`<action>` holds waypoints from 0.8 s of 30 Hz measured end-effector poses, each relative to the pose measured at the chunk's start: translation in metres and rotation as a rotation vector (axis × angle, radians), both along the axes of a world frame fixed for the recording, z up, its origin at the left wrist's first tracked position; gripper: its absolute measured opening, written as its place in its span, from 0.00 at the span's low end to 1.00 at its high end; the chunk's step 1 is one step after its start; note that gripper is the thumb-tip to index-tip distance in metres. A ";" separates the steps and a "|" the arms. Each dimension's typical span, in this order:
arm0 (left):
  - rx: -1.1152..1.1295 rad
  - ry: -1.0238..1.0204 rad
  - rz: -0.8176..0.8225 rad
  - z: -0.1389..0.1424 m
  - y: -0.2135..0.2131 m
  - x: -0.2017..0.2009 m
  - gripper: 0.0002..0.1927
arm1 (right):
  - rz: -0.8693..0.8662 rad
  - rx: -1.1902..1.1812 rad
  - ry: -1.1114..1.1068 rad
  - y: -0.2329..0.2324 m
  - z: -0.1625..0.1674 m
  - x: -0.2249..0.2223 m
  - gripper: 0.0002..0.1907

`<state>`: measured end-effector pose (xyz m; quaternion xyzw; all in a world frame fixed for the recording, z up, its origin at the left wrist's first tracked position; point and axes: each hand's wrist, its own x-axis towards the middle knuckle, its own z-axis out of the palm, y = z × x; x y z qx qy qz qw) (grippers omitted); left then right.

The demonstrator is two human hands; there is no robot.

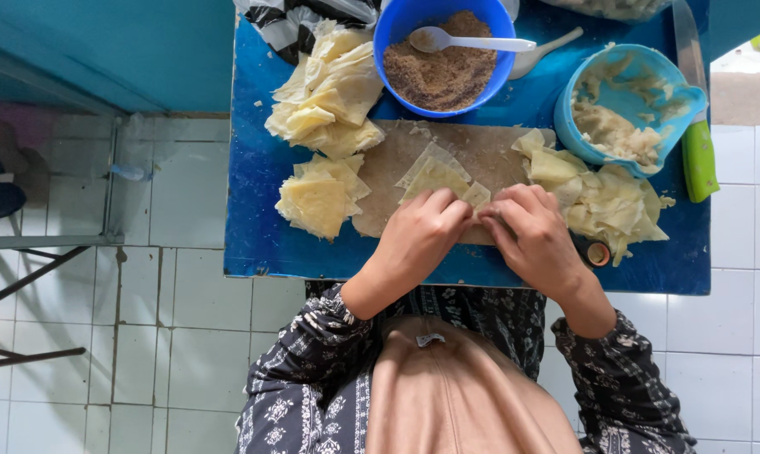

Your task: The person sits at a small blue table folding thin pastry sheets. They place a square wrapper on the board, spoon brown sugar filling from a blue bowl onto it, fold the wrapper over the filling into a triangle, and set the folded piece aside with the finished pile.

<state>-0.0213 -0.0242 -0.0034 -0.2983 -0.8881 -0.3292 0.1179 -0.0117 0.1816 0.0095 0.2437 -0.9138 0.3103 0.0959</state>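
The person is folding a filled wrapper (pixel 476 196) on the wooden board (pixel 489 151), judging by the pinching; the left hand (pixel 418 235) and right hand (pixel 531 231) are both closing fingertips on its pale, thin, yellowish dough at the board's near edge. Sealing the edge evenly is seeming to be what the next move is calling for; flat wrappers (pixel 434 172) are lying just behind; the brown filling bowl (pixel 443 55) is standing beyond.

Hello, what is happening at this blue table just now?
A person works with both hands on a thin pastry sheet lying on a wooden board. The left hand and right hand press together on its near edge. Stacks of wrappers lie on either side, with a blue bowl of brown filling behind.
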 end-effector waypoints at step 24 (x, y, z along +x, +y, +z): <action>0.081 -0.007 0.023 0.004 0.010 -0.008 0.15 | -0.002 -0.011 0.006 0.000 0.004 -0.009 0.11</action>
